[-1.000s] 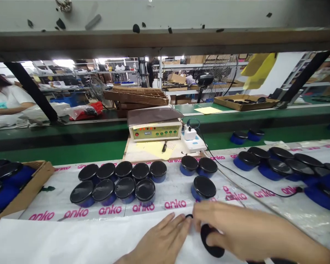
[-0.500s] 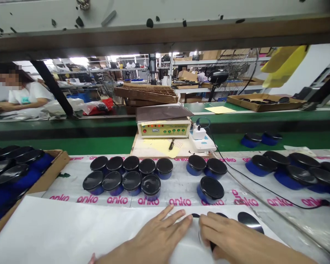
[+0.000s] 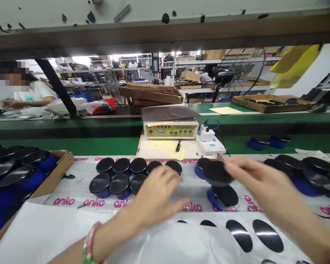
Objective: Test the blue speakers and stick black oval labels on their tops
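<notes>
My right hand (image 3: 260,179) pinches a thin black round sticker (image 3: 217,173) by its right edge, above the blue round pieces with black tops right of centre. One such blue piece (image 3: 222,198) stands just below the sticker. My left hand (image 3: 159,194) is blurred, with thumb and fingers apart, over the right end of the left group of black-topped pieces (image 3: 119,184). It hides part of that group, and I cannot tell whether it touches one. A white backing sheet (image 3: 159,245) lies in front, with several black oval-looking stickers (image 3: 268,234) showing at its right.
A cardboard box (image 3: 55,176) of blue pieces stands at left, and more blue pieces (image 3: 319,179) sit at right. A control box (image 3: 170,130) and a white power adapter (image 3: 207,135) stand behind. A person (image 3: 38,91) sits beyond the green bench.
Both hands have left the white sheet. The right has lifted a black sticker up and away to the blue pieces; the left has moved forward over the left group. The view shifted slightly.
</notes>
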Motion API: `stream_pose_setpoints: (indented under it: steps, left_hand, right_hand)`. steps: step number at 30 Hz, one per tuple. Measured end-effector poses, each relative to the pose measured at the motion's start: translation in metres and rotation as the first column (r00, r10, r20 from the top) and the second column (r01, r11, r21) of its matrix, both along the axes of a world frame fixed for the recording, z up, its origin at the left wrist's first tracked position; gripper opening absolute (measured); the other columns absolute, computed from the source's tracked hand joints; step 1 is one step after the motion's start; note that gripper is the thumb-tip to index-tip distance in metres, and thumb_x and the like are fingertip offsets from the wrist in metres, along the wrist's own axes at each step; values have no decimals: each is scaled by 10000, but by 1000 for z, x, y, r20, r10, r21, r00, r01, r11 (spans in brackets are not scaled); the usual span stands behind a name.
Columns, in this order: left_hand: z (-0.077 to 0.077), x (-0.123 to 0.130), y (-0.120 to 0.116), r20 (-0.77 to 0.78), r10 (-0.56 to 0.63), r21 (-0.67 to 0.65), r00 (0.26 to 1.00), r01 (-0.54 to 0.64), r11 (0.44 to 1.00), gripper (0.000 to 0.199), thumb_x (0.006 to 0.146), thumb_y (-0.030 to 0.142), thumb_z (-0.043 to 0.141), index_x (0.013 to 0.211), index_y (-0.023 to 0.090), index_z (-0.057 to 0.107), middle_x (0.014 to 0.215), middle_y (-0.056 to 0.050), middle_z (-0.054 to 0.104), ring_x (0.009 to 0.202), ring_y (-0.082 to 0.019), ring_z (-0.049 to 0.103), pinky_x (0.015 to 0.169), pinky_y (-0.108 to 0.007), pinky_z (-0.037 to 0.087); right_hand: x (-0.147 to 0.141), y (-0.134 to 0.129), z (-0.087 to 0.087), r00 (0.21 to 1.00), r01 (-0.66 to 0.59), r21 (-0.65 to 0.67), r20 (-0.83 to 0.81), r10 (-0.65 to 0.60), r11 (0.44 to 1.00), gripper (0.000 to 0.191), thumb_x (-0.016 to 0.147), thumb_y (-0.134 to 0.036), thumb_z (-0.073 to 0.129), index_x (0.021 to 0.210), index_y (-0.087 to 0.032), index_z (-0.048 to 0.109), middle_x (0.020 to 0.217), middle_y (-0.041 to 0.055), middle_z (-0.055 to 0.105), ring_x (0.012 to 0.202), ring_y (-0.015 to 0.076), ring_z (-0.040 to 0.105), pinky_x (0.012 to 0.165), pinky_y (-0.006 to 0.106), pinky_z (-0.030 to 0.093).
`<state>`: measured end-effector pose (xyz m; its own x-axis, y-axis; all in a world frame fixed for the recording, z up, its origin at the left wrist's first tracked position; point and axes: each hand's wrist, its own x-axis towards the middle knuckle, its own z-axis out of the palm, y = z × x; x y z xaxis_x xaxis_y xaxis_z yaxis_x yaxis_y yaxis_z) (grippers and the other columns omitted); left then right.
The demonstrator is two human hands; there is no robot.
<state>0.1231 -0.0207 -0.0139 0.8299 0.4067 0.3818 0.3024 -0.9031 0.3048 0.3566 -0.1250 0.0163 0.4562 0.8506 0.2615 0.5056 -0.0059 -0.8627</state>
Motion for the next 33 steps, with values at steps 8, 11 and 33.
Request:
stream_pose_setpoints:
  steps: [8, 11, 33]
  left_hand:
    - [-9, 22, 58, -106, 226, -172, 968, -242, 955, 528, 655, 387, 735, 1142, 230, 603, 1031, -38, 678, 999, -270, 583, 921, -397, 432]
    - [-11, 23, 57, -133, 235, -223, 963, -260, 939, 564, 636, 411, 740, 1140, 199, 598, 1044, -58, 675, 1012, -282, 580, 919, -406, 425]
    - [-3, 26, 54, -190, 230, -286, 955, -278, 917, 498, 624, 382, 761, 1034, 181, 560, 1021, -65, 653, 1010, -286, 559, 884, -404, 387]
  right_hand:
    - [-75, 85, -79, 797, 52, 68, -605, 0, 996, 402, 672, -568, 697, 761, -185, 614, 816, 45, 636, 844, 215, 566, 836, 364, 418]
    - [-71, 80, -88, 785, 55, 48, -619, -13, 997, 387, 673, -553, 713, 746, -186, 612, 798, 30, 613, 825, 198, 541, 822, 350, 396]
    - [-69, 79, -92, 934, 92, 122, -355, -43, 988, 354, 744, -522, 662, 660, -200, 540, 769, 6, 509, 723, 165, 493, 685, 310, 403]
